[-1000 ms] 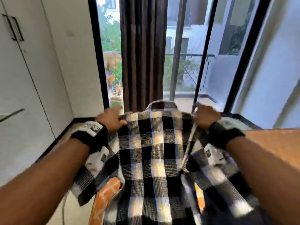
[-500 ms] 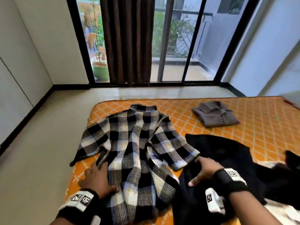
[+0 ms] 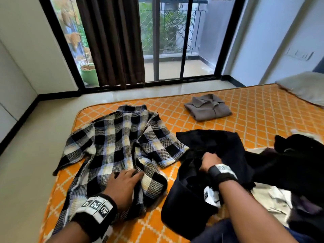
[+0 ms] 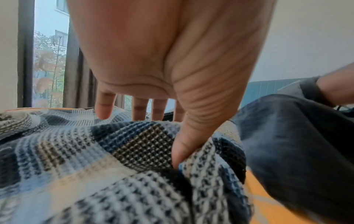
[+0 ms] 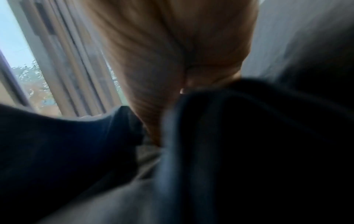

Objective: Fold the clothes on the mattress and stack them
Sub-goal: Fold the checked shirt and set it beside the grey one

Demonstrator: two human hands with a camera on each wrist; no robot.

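Observation:
A black, white and blue checked shirt (image 3: 119, 141) lies spread on the orange mattress (image 3: 254, 120), collar toward the window. My left hand (image 3: 129, 176) rests on its rumpled lower part with straight fingers. In the left wrist view the left hand (image 4: 172, 106) has its thumb pressed into a fold of the checked shirt (image 4: 95, 159). My right hand (image 3: 207, 161) grips a dark navy garment (image 3: 219, 142) just right of the shirt, fingers curled into the cloth. The right wrist view is blurred: my right hand (image 5: 172, 68) is buried in the dark garment (image 5: 249, 151).
A folded grey-brown shirt (image 3: 208, 109) lies farther back on the mattress. A heap of black and pale clothes (image 3: 298, 163) fills the right side. A grey pillow (image 3: 303, 85) sits at the far right corner. Bare floor runs along the mattress's left edge, toward the curtained window.
A second ago both hands held the checked shirt up by its shoulders. It now lies on the mattress; my left hand slid right along its lower part and my right hand took hold of the dark garment.

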